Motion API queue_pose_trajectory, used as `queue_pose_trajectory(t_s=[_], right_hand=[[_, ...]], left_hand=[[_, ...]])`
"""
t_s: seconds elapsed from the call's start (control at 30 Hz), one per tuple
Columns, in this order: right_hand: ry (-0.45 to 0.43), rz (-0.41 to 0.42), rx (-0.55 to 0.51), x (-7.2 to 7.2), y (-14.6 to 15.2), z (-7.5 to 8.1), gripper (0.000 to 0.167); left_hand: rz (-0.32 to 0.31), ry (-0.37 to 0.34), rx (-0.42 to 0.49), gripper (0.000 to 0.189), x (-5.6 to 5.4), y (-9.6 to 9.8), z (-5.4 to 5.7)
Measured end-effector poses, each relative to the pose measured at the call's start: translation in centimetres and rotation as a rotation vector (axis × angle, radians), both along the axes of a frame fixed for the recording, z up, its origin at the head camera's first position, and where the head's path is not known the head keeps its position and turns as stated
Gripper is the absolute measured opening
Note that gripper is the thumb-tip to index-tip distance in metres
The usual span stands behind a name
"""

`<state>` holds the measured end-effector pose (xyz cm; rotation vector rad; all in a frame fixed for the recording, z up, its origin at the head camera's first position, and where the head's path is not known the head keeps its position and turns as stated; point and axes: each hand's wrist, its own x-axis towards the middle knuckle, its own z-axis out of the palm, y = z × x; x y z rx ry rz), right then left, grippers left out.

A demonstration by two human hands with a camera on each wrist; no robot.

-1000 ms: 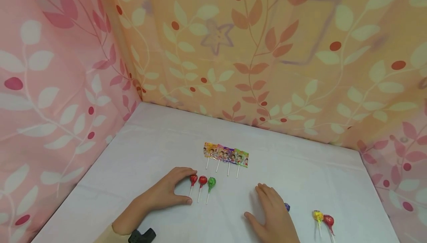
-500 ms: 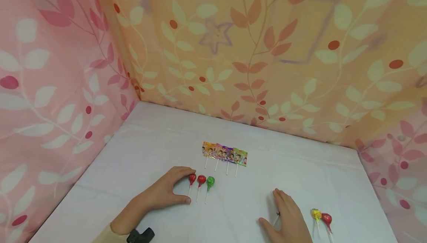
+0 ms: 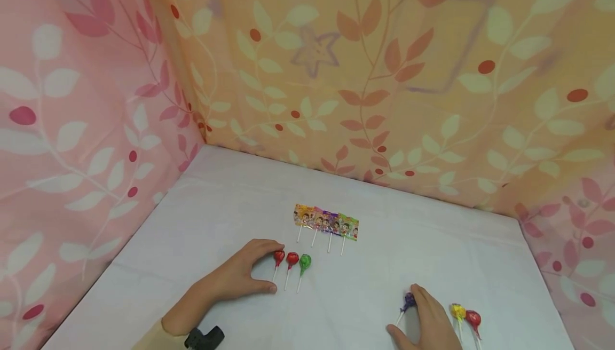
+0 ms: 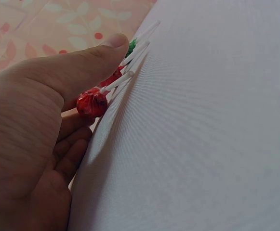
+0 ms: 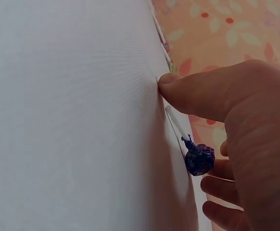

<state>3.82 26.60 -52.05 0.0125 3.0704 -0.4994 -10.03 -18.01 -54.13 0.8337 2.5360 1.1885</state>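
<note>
My left hand (image 3: 242, 274) rests on the white table, thumb and fingers spread around the left end of a short row of lollipops. Its fingertips are right at the head of the first red lollipop (image 3: 279, 256); a second red lollipop (image 3: 292, 259) and a green lollipop (image 3: 305, 262) lie beside it, sticks toward me. In the left wrist view, the thumb (image 4: 94, 62) passes above the nearest red head (image 4: 92, 102). My right hand (image 3: 429, 322) curves loosely around a dark purple lollipop (image 3: 409, 301), fingers beyond its head (image 5: 200, 160) and thumb near its stick.
Several flat lollipops in printed wrappers (image 3: 326, 222) lie in a row farther back. Right of my right hand are a yellow lollipop (image 3: 458, 311) and a red lollipop (image 3: 473, 318), side by side. Floral curtains (image 3: 365, 72) border the white table (image 3: 230, 190).
My right hand has moved right and toward me, passing over the purple lollipop, which now shows between thumb and fingers. The left hand and its row of lollipops have stayed put.
</note>
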Motion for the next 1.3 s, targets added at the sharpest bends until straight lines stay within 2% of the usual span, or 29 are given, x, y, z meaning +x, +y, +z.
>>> queue_pose_trajectory(t_s=[0.2, 0.37, 0.6, 0.7, 0.93, 1.17, 1.3], right_hand=[[-0.02, -0.026, -0.031, 0.1, 0.2, -0.1, 0.111], [0.052, -0.029, -0.037, 0.3, 0.4, -0.6, 0.104], [0.164, -0.018, 0.001, 0.6, 0.6, -1.2, 0.104], [0.145, -0.025, 0.001, 0.7, 0.6, -1.0, 0.105], [-0.005, -0.052, -0.004, 0.4, 0.4, -0.3, 0.109], [0.062, -0.026, -0.012, 0.4, 0.3, -0.4, 0.103], [0.054, -0.033, -0.027, 0.5, -0.1, -0.1, 0.103]], left_hand=[[0.002, -0.003, 0.001, 0.088, 0.0, 0.0, 0.1], [0.0, 0.002, -0.006, 0.088, 0.1, 0.1, 0.1], [0.002, -0.001, -0.001, 0.087, 0.1, 0.2, 0.3], [-0.001, -0.002, 0.001, 0.087, 0.1, 0.2, 0.4], [-0.003, -0.008, 0.0, 0.088, 0.0, 0.2, 0.4], [-0.002, -0.005, -0.002, 0.087, 0.0, 0.1, 0.3], [-0.006, 0.01, 0.004, 0.087, 0.1, 0.1, 0.3]])
